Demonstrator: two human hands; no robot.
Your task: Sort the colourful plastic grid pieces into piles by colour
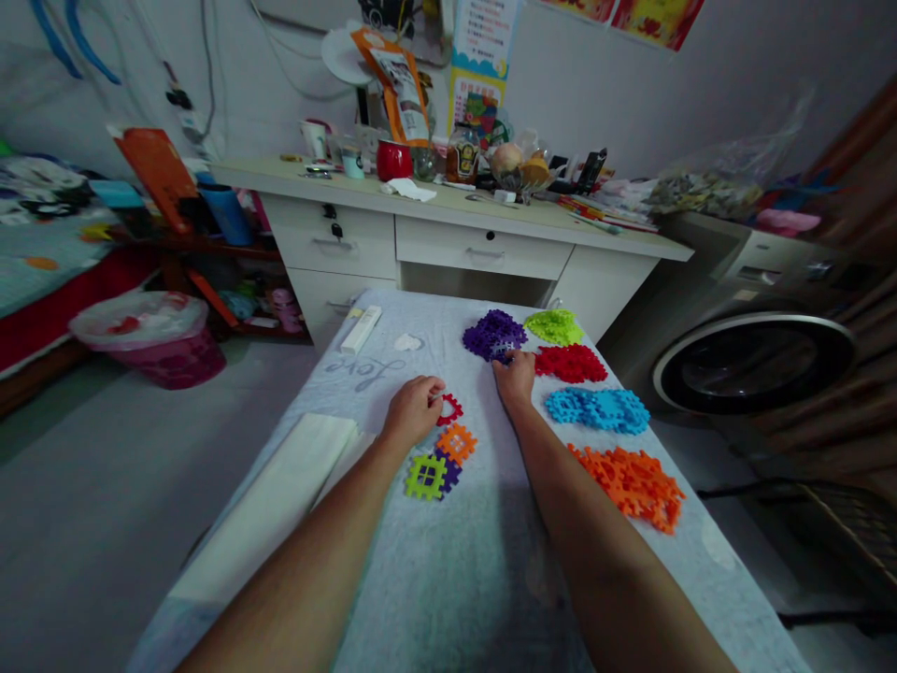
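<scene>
our left hand (412,411) has its fingers drawn nearly together, right at the red piece (452,408); whether they grip it, we can't tell! our right hand (517,379) bends its fingers at the near edge of the purple pile (491,332), any catch hidden from us. closer in, an orange piece (457,442), a purple piece (450,474) and a lime piece (425,477) cluster. out right on our surface (455,561): red pile (571,363), blue pile (599,409), orange pile (634,486).
</scene>
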